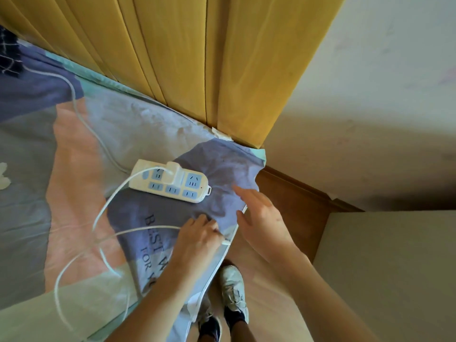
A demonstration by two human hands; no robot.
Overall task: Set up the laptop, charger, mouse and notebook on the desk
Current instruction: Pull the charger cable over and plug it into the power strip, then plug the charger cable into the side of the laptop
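Note:
A white power strip (172, 185) with blue sockets lies on a patterned bed sheet (81, 169). A white charger brick (174, 172) is plugged into it, and its white cable (108, 201) loops across the sheet toward me. My left hand (199, 234) is closed on the cable's end, with the small connector (225, 241) sticking out near the bed's edge. My right hand (259, 213) hovers just right of the strip, fingers spread, holding nothing. No laptop, mouse or notebook is in view.
A yellow wooden headboard (197, 58) rises behind the bed. A cream wall (370, 95) and a brown wooden ledge (296, 201) lie to the right. A pale surface (394, 267) fills the lower right. My white shoes (232, 292) stand on the floor.

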